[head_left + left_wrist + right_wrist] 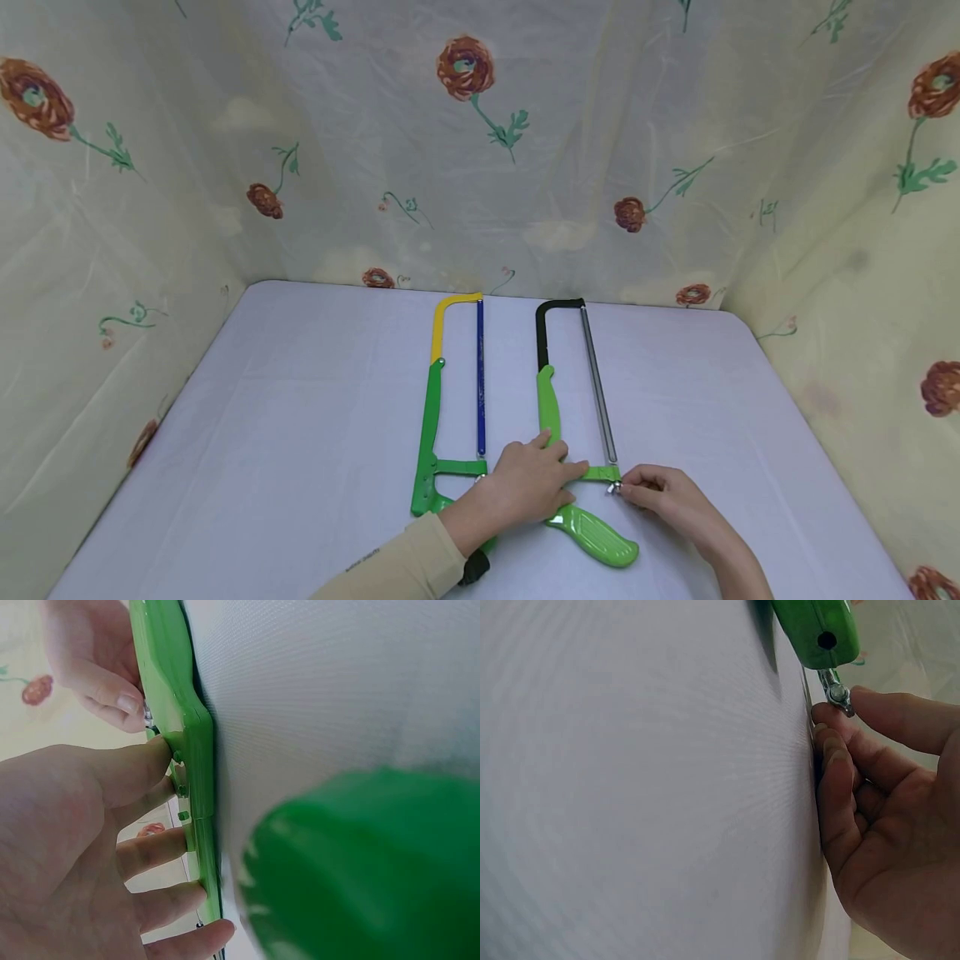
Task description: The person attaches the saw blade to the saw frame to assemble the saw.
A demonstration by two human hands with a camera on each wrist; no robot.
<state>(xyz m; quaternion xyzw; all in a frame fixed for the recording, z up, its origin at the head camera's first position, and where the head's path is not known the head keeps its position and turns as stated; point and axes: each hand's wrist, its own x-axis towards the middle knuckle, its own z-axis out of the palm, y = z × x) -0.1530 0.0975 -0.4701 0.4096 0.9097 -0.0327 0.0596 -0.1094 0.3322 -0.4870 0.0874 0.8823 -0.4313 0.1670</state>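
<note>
A hacksaw with a light green and black frame lies flat on the table. Its grey blade runs along the right side. Over the middle of this frame my left hand rests with spread fingers; in the left wrist view, the fingertips press along the green frame's edge. My right hand is at the lower end of the blade. Its thumb and index finger pinch the metal wing nut, just beside the green handle end in the right wrist view.
A second hacksaw, green and yellow with a blue blade, lies to the left, its handle partly hidden under my left forearm. White cloth covers the table. Flower-patterned sheeting stands at the back and both sides.
</note>
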